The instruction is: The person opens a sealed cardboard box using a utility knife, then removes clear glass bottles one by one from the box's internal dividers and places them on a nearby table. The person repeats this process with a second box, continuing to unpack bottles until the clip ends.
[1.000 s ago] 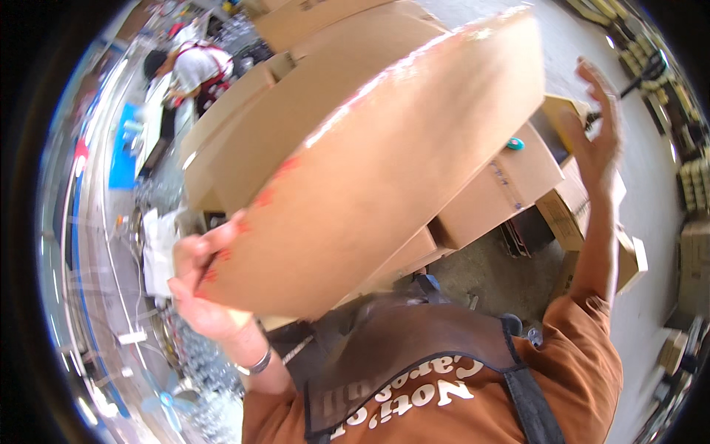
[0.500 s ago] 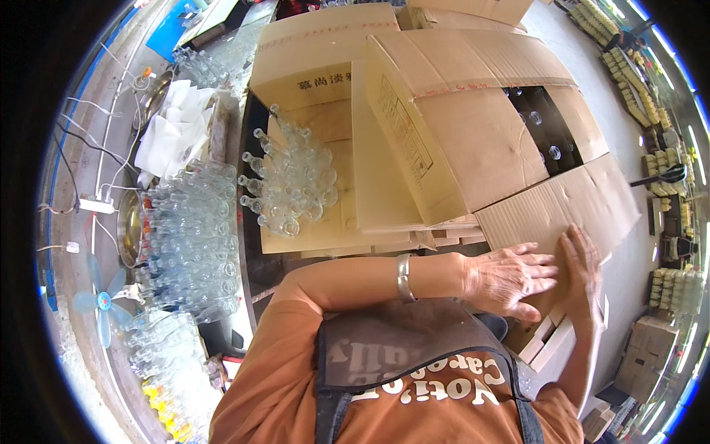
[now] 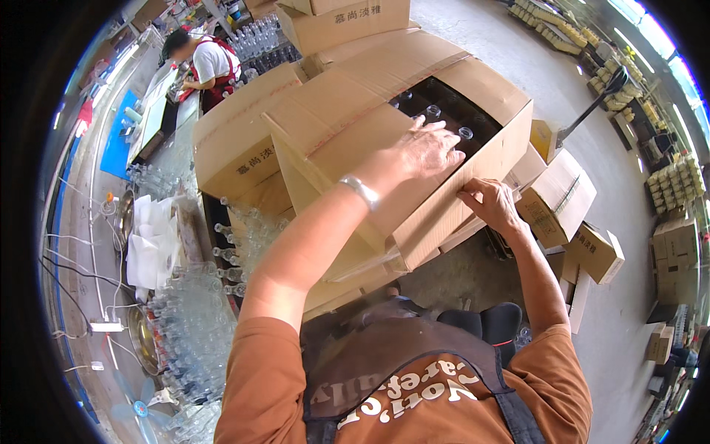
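A large brown cardboard box (image 3: 347, 111) stands in front of me, with part of its top uncovered. Inside the dark gap, clear glass bottle necks (image 3: 433, 112) poke up. My left hand (image 3: 425, 152) lies on the top panel beside this gap, fingers stretched out and fingertips at the opening's edge. Lower and to the right, my right hand (image 3: 494, 203) touches the near side of the box. Its thumb and fingers are bent together in a pinch; whatever is between them is hidden.
Left of the box, clear glass bottles (image 3: 248, 237) lie in an opened carton; many more bottles (image 3: 196, 318) crowd the bench. Smaller cartons (image 3: 562, 196) sit on the floor at right. A co-worker (image 3: 214, 63) stands at the far left. A blue fan (image 3: 140, 407) is at lower left.
The view has swung, bringing the co-worker and floor cartons into sight. My left hand went from the near flap onto the box top. The flap no longer sticks out toward me.
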Tool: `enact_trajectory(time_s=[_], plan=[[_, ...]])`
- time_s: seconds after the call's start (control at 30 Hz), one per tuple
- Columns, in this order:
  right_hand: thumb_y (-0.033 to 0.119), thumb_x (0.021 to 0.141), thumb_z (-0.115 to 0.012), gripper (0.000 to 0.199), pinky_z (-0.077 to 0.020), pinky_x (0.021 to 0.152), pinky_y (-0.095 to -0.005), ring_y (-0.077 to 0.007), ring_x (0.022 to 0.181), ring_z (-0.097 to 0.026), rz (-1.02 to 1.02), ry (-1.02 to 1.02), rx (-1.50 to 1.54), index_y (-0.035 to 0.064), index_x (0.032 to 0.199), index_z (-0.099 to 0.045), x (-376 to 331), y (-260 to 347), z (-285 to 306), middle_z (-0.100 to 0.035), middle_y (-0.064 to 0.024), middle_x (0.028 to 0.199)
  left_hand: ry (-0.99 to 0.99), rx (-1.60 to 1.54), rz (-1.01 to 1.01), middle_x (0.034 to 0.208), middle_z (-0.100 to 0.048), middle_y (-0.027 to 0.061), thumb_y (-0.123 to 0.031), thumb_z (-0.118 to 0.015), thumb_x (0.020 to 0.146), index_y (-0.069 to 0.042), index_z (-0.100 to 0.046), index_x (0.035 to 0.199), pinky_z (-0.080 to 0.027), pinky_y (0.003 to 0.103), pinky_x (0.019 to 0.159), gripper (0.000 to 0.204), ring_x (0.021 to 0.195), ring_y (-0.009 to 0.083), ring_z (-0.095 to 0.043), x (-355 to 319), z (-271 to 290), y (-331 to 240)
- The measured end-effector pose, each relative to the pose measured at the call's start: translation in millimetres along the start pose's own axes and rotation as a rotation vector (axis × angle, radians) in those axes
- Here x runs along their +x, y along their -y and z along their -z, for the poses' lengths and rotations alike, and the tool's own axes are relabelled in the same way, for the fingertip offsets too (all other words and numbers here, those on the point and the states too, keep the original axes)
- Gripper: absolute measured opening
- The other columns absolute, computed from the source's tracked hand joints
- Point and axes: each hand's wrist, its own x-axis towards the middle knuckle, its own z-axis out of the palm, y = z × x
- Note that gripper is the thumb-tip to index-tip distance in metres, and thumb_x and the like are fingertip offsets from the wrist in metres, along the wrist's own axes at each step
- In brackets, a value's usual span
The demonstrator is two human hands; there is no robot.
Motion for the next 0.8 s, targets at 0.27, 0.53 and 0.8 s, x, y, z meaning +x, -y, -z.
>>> enact_trajectory(time_s=[0.27,0.53,0.8], plan=[[0.015,0.093,-0.058,0.018,-0.0519,0.082,-0.0444,-0.0366,0.095,-0.066,0.015,-0.281,-0.003,0.0036,0.102,-0.067,72.0,-30.0,41.6,-0.068,-0.02,0.102,-0.303,-0.018,-0.16,0.072,-0.066,0.0208,-0.044,-0.047,0.101,-0.003,-0.063,0.078,-0.054,0.044,0.066,0.049,0.072,0.0369,-0.067,3.4,61.2,-1.5],[0.029,0.096,-0.052,0.031,-0.0491,0.09,-0.0491,-0.0409,0.104,-0.062,-0.153,0.039,-0.245,0.0019,0.102,-0.066,133.7,-54.6,45.0,-0.066,-0.0202,0.109,-0.181,-0.042,0.277,0.056,-0.06,0.0073,-0.045,-0.054,0.098,-0.004,-0.066,0.094,-0.041,0.031,0.048,0.043,0.048,0.012,-0.056,-118.3,187.7,-45.4],[0.03,0.095,-0.059,0.042,-0.0453,0.101,-0.0489,-0.0427,0.121,-0.054,0.003,0.04,-0.578,0.0018,0.126,-0.056,123.0,-34.5,45.8,-0.043,-0.0264,0.145,0.137,-0.079,0.838,0.124,-0.057,0.025,-0.058,-0.067,0.084,0.004,-0.057,0.128,-0.051,0.044,0.089,0.076,0.109,0.0363,-0.062,-272.0,86.4,-56.1]])
